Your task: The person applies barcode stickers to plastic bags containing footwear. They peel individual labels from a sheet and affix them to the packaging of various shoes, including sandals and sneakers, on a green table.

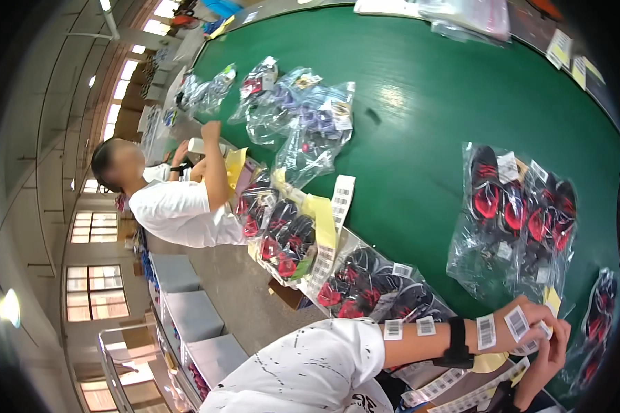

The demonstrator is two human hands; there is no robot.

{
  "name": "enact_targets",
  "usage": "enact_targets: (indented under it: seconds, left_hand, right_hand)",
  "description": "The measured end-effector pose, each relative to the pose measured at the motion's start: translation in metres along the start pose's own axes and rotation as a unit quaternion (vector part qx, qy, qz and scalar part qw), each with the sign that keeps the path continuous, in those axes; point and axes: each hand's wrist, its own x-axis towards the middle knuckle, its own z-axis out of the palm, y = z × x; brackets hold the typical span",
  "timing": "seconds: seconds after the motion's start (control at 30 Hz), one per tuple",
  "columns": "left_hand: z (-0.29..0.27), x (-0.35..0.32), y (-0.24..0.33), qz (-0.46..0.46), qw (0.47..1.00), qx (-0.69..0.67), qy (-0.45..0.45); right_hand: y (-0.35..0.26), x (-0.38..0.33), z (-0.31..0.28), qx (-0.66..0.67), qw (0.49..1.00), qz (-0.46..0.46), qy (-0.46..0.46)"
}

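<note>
My left hand (520,327) reaches in along the front of the green table, a black band on its wrist. White barcode labels (486,332) are stuck along its forearm and the back of the hand. Its fingertips curl away and are partly hidden. Against it is my right hand (550,354), with thumb and fingers closed around a small barcode label (545,330) by the left fingers. Below the hands lie strips of barcode labels (434,387). Just beyond them, black-and-red shoes (486,182) lie in clear plastic bags on the table.
The green table (406,138) curves across the view. More bagged shoes (355,282) line its near edge; bagged purple shoes (317,113) lie farther off. Another bagged pair (599,310) is at the right. A co-worker (179,206) in white stands at the left, near grey boxes (193,310).
</note>
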Motion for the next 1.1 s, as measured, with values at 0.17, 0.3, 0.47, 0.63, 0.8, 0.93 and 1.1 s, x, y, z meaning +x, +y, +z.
enact_targets:
  seconds: [0.17, 0.3, 0.47, 0.63, 0.8, 0.93, 1.1]
  left_hand:
    - [-0.011, -0.011, -0.007, 0.007, 0.999, -0.040, -0.028]
    - [-0.010, -0.016, -0.014, -0.014, 1.000, -0.017, -0.005]
    - [0.000, -0.014, -0.023, 0.043, 0.996, 0.058, 0.047]
    - [-0.007, -0.010, -0.019, 0.049, 0.998, 0.022, 0.019]
    - [-0.021, 0.005, 0.002, 0.016, 0.997, -0.014, -0.071]
    - [-0.012, 0.000, -0.008, 0.044, 0.999, -0.003, -0.021]
    - [-0.023, -0.003, 0.008, 0.000, 1.000, 0.010, -0.030]
  right_hand:
    - [-0.003, -0.004, 0.015, 0.088, 0.995, 0.034, -0.024]
    - [0.003, 0.001, 0.021, 0.141, 0.989, 0.037, -0.035]
    - [-0.031, 0.006, 0.026, -0.011, 1.000, -0.014, 0.025]
    - [0.016, 0.005, -0.001, -0.070, 0.994, -0.079, -0.025]
    - [-0.034, 0.011, 0.031, 0.010, 0.999, -0.002, 0.045]
    - [-0.001, 0.007, 0.015, 0.105, 0.994, -0.003, 0.001]
    - [-0.025, 0.006, 0.028, 0.105, 0.994, 0.027, 0.010]
